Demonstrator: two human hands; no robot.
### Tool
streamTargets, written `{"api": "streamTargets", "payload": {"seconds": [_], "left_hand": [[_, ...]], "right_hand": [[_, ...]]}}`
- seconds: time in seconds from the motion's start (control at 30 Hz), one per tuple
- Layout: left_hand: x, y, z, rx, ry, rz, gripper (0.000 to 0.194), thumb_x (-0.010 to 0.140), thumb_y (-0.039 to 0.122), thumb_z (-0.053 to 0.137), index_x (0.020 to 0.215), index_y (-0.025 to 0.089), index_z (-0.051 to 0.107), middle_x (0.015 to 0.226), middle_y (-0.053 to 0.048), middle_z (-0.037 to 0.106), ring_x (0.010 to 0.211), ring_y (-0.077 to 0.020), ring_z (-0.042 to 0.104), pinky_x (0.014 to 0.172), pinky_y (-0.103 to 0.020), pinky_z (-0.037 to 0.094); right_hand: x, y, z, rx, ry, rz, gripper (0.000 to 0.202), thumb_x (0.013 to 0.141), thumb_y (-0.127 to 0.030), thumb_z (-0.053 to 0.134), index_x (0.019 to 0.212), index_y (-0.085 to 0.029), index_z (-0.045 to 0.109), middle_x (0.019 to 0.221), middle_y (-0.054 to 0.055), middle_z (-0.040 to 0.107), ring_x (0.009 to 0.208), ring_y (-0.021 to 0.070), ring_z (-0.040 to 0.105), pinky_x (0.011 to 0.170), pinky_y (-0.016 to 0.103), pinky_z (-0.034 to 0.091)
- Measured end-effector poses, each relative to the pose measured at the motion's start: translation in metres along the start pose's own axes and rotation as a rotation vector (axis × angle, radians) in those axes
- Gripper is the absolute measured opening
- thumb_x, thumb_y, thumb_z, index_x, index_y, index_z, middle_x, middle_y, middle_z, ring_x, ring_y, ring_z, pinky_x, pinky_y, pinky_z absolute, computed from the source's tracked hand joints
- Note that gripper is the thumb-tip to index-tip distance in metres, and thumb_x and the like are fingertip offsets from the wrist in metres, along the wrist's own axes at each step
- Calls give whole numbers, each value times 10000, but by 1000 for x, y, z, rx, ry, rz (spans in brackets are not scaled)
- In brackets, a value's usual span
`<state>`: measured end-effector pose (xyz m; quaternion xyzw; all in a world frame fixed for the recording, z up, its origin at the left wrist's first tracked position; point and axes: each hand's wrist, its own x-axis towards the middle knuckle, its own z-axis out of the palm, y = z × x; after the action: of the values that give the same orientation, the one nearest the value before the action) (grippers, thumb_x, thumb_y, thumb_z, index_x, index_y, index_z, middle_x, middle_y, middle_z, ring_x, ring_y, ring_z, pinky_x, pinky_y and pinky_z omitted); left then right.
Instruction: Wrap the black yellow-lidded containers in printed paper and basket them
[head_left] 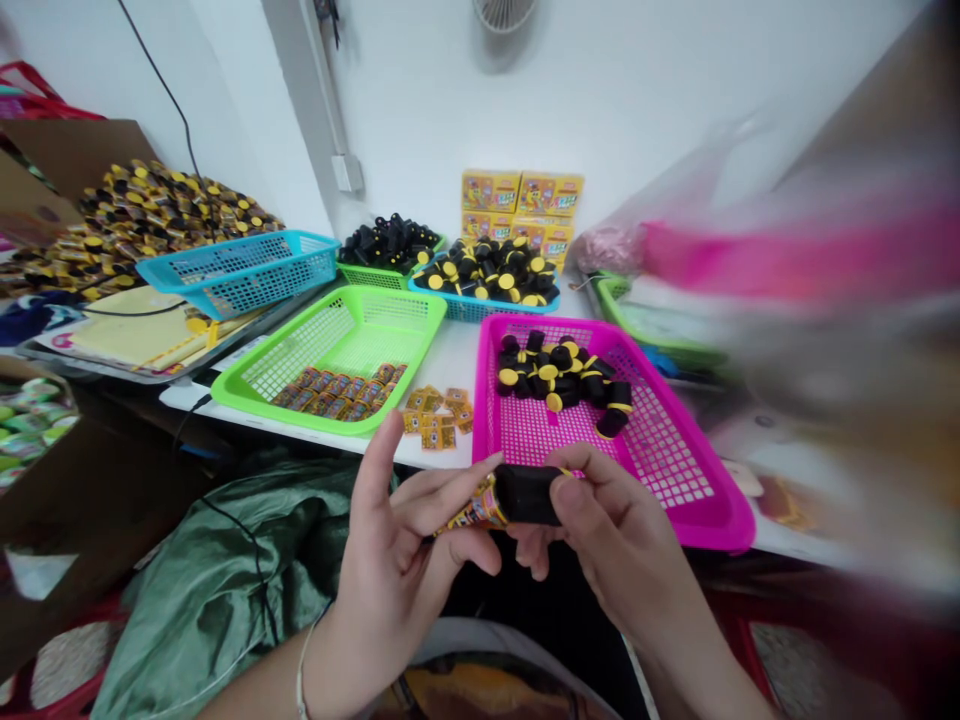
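Note:
My right hand [619,530] pinches a black plastic canister [531,494] between thumb and fingers, in front of the pink basket [720,500]. A printed yellow-orange sleeve [480,508] meets the canister's left end; whether it goes around that end I cannot tell. My left hand [405,530] has its fingers closed on this sleeve, with one digit raised. Inside the pink basket lie several black canisters with yellow caps [551,370]. Flat printed sleeves [435,418] lie in small piles on the white table [450,370], just beyond my hands.
Rows of sleeved canisters [337,393] lie in a green basket [352,310]. Behind are a blue basket [450,308] of capped canisters, loose black canisters [390,240] and printed boxes [521,205]. A blue basket [247,275] and a large canister heap [150,215] stand left. Blurred plastic [810,300] fills the right.

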<state>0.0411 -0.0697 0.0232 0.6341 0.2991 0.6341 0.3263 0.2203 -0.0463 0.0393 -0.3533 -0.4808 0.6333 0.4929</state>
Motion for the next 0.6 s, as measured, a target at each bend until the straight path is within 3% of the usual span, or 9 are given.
{"api": "streamTargets", "payload": {"seconds": [0.1, 0.27, 0.4, 0.5, 0.6], "left_hand": [[2, 2, 3, -52, 3, 10, 953, 909, -44, 640, 1573, 471, 190, 1293, 10, 745, 985, -107, 758, 849, -183, 626], [7, 12, 1, -59, -30, -41, 1014, 862, -17, 729, 1584, 427, 173, 1168, 1, 798, 995, -149, 780, 928, -235, 626], [7, 18, -6, -16, -133, -133, 1085, 805, 5, 793, 1576, 431, 161, 1193, -7, 790, 1115, -193, 744, 986, -286, 605], [6, 17, -10, 16, -258, -139, 1036, 823, 6, 768, 1549, 485, 204, 1309, -10, 737, 1169, -201, 718, 959, -275, 611], [9, 16, -13, 128, -315, -199, 1020, 825, 51, 781, 1538, 501, 208, 1420, -29, 662, 1256, -232, 664, 981, -290, 595]], "right_hand": [[-5, -5, 7, -23, 46, 74, 443, 815, -579, 768, 943, -240, 514, 569, -40, 721, 441, 102, 631, 461, 188, 505], [-9, -13, 4, -157, 64, 91, 453, 777, -577, 797, 867, -236, 513, 532, -68, 654, 437, 79, 568, 447, 174, 416], [-5, -15, -3, -306, -89, -24, 431, 741, -502, 852, 837, -237, 526, 624, -59, 640, 526, 84, 555, 488, 187, 395], [-2, -16, -4, -340, -219, -33, 490, 681, -550, 879, 815, -236, 528, 648, -47, 636, 544, 100, 543, 490, 204, 410], [0, -16, -4, -467, -196, -131, 460, 717, -577, 845, 833, -230, 567, 660, -42, 628, 567, 108, 540, 514, 213, 425]]}}
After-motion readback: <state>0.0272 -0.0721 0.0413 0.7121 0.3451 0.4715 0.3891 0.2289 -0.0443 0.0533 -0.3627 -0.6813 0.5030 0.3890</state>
